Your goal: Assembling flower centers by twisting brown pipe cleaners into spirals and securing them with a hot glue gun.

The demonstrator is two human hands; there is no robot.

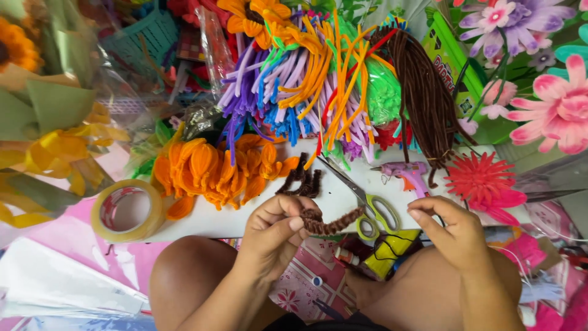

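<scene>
1. Brown twisted pipe cleaner (327,222): in the head view, a fuzzy brown chenille strand, twisted and partly coiled, sits just in front of the white board (245,217), the landmark for every place below.

2. Head view, long axis: the strand runs roughly left to right, rising a little toward the right. Its coiled end is at the left; its free end points toward the green-handled scissors (370,205) lying on the board's near right part.

3. Head view, left hand (275,230): closed in a pinch, thumb and fingertips gripping the coiled end of the strand. This hand is the nearer one; it is touching the strand.

4. Head view, right hand (450,230): fingers loosely curled, at the board's near right edge, apart from the strand's free end. I cannot tell whether it holds anything. The strand lies to this hand's left, with the scissors handles between them.

5. Head view, on the board: short brown pipe cleaner pieces (301,182) lie just beyond the left hand; orange pipe cleaner petals (214,168) are heaped on the left part; a small purple glue gun (405,171) lies on the right part.

6. Head view, around the board: a roll of clear tape (125,211) rests at its left edge, and a heap of mixed coloured pipe cleaners (318,79) lies beyond its far edge.
</scene>
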